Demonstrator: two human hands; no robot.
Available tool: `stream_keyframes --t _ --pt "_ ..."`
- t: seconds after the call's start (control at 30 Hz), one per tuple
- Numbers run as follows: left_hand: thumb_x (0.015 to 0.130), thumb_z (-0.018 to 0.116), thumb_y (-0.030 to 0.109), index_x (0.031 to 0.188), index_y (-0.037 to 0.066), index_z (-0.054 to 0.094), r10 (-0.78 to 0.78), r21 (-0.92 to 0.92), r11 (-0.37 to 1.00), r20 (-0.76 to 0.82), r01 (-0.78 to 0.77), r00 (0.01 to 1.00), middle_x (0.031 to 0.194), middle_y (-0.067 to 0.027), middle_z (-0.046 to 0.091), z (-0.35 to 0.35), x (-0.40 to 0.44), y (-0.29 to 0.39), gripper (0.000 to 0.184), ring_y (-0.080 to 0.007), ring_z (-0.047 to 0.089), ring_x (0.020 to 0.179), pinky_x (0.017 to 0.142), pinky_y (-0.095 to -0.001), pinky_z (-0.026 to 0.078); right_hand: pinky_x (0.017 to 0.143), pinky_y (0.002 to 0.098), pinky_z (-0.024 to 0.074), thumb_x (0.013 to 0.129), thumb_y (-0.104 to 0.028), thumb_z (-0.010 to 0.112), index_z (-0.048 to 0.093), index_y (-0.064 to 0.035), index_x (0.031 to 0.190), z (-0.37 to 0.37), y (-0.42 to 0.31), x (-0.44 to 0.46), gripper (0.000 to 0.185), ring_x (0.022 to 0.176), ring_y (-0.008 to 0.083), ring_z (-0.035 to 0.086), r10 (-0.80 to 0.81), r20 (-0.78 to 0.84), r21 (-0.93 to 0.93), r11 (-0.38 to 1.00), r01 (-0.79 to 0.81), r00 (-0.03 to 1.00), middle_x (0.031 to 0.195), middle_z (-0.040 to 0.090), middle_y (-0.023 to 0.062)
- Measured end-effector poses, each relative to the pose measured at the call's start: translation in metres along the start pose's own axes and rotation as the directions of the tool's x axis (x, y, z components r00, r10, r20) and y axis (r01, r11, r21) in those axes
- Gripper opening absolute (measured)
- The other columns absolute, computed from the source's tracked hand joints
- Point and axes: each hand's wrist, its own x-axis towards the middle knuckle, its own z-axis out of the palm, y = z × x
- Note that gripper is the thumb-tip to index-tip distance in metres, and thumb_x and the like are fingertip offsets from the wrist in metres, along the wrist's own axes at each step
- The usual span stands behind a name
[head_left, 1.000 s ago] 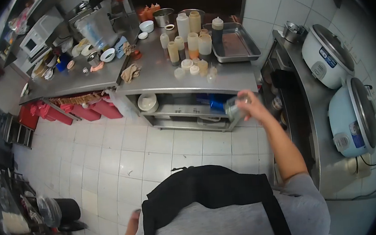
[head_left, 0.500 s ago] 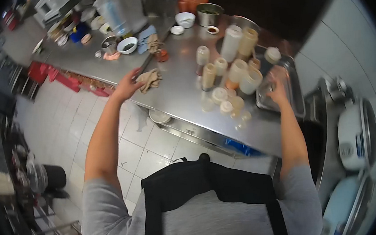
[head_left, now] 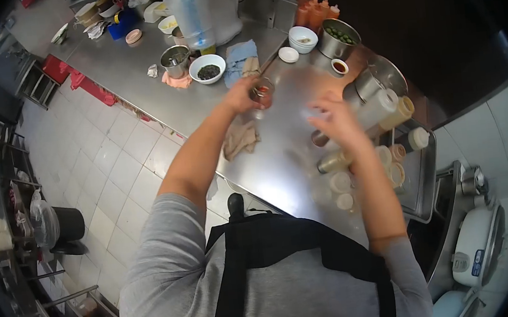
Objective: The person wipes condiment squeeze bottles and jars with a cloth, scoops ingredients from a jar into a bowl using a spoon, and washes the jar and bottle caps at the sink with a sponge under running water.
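Observation:
My left hand [head_left: 242, 95] is wrapped round the side of a small glass jar [head_left: 264, 94] with something red inside. Just below it a crumpled tan cloth [head_left: 240, 139] lies on the steel counter [head_left: 267, 169]. Slightly blurred, my right hand [head_left: 339, 121] is over the counter to the right of the jar. Its fingers are bent but apart, and I see nothing in them. Squeeze bottles surround that wrist: a clear one [head_left: 377, 107], a yellowish one [head_left: 397, 112] and several more partly hidden behind my forearm.
Behind my hands stand white bowls [head_left: 303, 39], a steel pot of green pieces [head_left: 340, 39], a small sauce dish [head_left: 340, 66] and orange bottles [head_left: 315, 15]. A bowl of dark greens [head_left: 207, 69] is left. A metal tray [head_left: 421, 182] and rice cooker [head_left: 479, 247] are at right.
My left hand has moved from beside the tan cloth to the jar and closed on it. My right hand has left the metal tray and moved left across the bottles. The view has turned.

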Motion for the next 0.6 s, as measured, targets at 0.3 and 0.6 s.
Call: stream_keyframes --t 0.3,0.6 --pt "0.052 0.084 0.023 0.113 0.001 0.056 0.027 -0.248 0.968 -0.02 -0.031 0.999 0.112 -0.0162 0.06 0.009 0.028 -0.021 0.07 -0.0287 0.059 0.102 0.089 -0.0355 0.046 0.072 0.0399 0.0488 0.075 -0.01 0.068 0.068 -0.0066 0.093 0.109 0.04 0.135 0.018 0.079 0.0321 0.061 -0.051 -0.006 -0.225 0.973 0.049 0.999 0.086 0.062 0.0134" --pt "0.058 0.083 0.013 0.115 0.002 0.053 0.002 -0.598 0.802 0.001 -0.001 1.0 0.104 -0.0086 0.063 0.023 0.025 -0.032 0.066 -0.0168 0.061 0.095 0.084 -0.0289 0.049 0.059 0.0277 0.0478 0.078 -0.009 0.07 0.066 -0.001 0.084 0.067 0.017 0.119 0.011 0.063 0.0179 0.06 0.09 -0.352 -0.061 0.991 -0.119 0.931 0.075 0.063 0.0098"
